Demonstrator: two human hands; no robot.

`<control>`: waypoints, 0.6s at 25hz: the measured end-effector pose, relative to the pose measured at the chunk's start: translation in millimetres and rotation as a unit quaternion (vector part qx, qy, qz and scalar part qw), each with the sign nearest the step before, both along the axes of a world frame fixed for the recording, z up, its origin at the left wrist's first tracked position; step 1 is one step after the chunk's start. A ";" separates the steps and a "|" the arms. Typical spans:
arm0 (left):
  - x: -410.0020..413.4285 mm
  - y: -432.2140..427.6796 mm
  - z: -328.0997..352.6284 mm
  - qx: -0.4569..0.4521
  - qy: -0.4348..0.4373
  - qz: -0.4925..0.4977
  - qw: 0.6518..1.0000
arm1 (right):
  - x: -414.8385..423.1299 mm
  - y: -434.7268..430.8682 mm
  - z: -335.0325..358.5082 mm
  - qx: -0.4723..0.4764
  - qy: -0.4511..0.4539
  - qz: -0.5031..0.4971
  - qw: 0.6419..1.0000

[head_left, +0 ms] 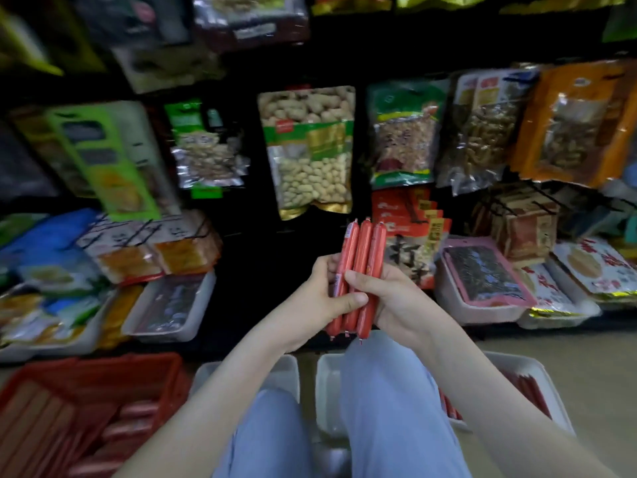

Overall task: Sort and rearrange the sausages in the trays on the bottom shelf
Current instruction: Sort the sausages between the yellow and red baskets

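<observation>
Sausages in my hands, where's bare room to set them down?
The white tray by your right knee shows bare bottom at its left end; beige floor right of it is free. The red basket and the shelf trays are crowded.

Dim, dark shelving (248,243) hung with snack bags (310,150) stands over a beige floor (586,343).

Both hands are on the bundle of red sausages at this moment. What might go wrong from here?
1. The bundle of red plastic-wrapped sausages stands upright, gripped only around its lower half by the left hand and right hand. A loose stick might slide out and drop.
2. The white plastic tray lies partly hidden behind the right forearm and knee, so a blind set-down there could miss it.
</observation>
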State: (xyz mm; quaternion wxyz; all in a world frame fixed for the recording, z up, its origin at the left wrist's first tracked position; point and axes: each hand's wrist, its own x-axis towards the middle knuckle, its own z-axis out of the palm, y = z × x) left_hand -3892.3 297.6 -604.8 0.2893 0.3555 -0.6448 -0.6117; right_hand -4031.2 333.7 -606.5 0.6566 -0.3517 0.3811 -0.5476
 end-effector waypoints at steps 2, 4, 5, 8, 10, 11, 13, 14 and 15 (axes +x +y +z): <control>39.6 9.1 1.2 -0.014 -0.019 0.038 0.999 | 38.4 -6.8 3.5 0.014 0.019 0.033 0.999; 76.4 18.9 -1.9 0.006 -0.014 0.095 0.995 | 74.9 -13.1 3.6 0.024 0.001 0.065 0.998; 98.3 26.0 -4.1 0.019 0.001 0.139 0.990 | 97.8 -15.4 4.3 0.030 -0.016 0.089 0.995; 166.4 53.2 -8.6 0.057 0.078 0.281 0.955 | 177.6 -18.9 4.7 0.046 -0.026 0.186 0.981; 206.9 68.0 -12.8 0.086 0.117 0.354 0.924 | 228.2 -20.4 3.6 0.043 -0.018 0.243 0.969; 228.6 75.3 -16.0 0.102 0.130 0.388 0.907 | 254.8 -20.4 1.5 0.042 -0.014 0.265 0.963; 266.2 86.9 -24.0 0.117 0.135 0.437 0.882 | 299.5 -18.8 -1.5 0.044 0.002 0.293 0.955; 282.7 94.7 -28.8 0.120 0.128 0.452 0.875 | 320.4 -15.6 -4.3 0.052 0.007 0.306 0.950; 297.7 100.8 -34.0 0.121 0.120 0.461 0.871 | 338.9 -13.0 -7.8 0.059 0.011 0.321 0.945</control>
